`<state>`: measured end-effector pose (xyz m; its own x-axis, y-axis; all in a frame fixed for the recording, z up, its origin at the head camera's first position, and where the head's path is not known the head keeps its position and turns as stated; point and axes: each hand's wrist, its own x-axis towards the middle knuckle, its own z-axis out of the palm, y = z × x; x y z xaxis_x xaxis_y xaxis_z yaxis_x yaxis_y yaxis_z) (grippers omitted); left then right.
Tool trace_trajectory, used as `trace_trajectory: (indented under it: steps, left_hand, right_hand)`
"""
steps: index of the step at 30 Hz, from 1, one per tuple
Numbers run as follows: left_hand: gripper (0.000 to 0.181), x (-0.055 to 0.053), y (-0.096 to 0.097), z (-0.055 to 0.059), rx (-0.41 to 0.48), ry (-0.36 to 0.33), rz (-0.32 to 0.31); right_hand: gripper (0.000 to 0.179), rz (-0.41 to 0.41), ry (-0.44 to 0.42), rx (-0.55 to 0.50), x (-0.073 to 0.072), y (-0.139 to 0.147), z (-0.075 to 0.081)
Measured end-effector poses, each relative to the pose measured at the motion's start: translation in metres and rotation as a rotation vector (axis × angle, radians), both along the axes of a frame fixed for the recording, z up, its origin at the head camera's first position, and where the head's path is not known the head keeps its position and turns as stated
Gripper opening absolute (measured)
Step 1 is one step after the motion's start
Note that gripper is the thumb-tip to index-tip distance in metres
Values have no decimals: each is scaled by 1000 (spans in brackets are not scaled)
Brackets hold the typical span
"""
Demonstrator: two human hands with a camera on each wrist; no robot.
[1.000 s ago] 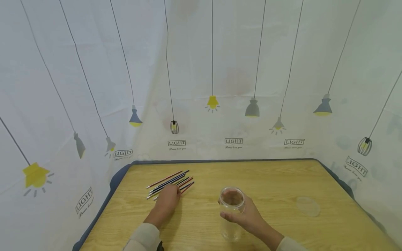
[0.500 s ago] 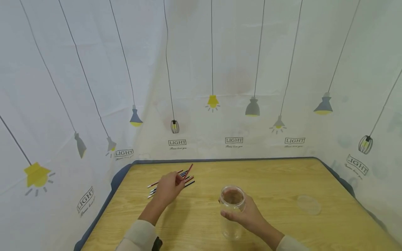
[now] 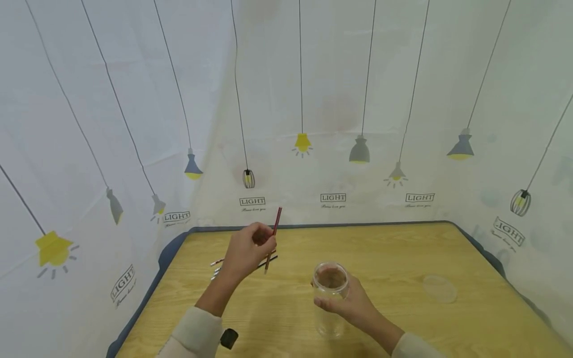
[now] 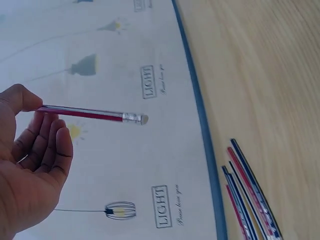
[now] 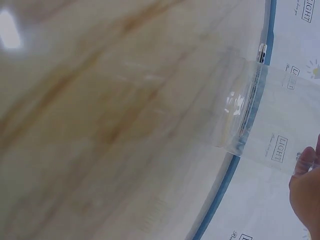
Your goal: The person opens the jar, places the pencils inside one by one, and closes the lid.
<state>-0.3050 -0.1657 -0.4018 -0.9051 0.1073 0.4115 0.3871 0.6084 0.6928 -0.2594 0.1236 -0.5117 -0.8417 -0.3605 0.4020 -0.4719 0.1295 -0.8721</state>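
Note:
My left hand (image 3: 246, 248) pinches a red pencil (image 3: 278, 219) between thumb and forefinger, raised above the table and tilted near upright. In the left wrist view the red pencil (image 4: 85, 112) shows a silver band and eraser at its lower end, while the other fingers curl loosely beneath. My right hand (image 3: 355, 306) grips a clear jar (image 3: 330, 323) around its upper side; the jar stands upright with its mouth uncovered. Behind the left hand lie several dark and red pencils (image 4: 250, 200), partly hidden in the head view.
A clear round lid (image 3: 440, 289) lies flat on the wooden table (image 3: 385, 253), right of the jar. A white curtain (image 3: 340, 99) printed with lamps hangs around the table's blue edge. Something small and black (image 3: 229, 338) sits at the left wrist.
The left hand has picked a red pencil out of the pile and lifted it up and slightly right, turning it near upright. The right hand and jar have stayed in place.

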Motion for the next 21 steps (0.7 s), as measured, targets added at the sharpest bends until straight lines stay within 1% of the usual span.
trace_trajectory:
  steps: [3, 5, 9, 12, 18, 21]
  left_hand:
    - [11, 6, 5, 9, 29, 40, -26]
    - [12, 10, 8, 15, 58, 47, -41]
    - [10, 17, 14, 24, 111, 30, -65]
    - [9, 22, 17, 30, 124, 22, -76]
    - [10, 27, 18, 37, 149, 7, -97]
    - [11, 30, 19, 42, 185, 4, -123]
  right_hand:
    - [60, -4, 1, 3, 0, 0, 0]
    - [60, -4, 4, 0, 0, 0, 0]
    - [59, 0, 10, -12, -1, 0, -1]
    - [59, 5, 13, -13, -1, 0, -1]
    - [60, -13, 1, -1, -2, -1, -3]
    - [60, -18, -8, -6, -3, -1, -3]
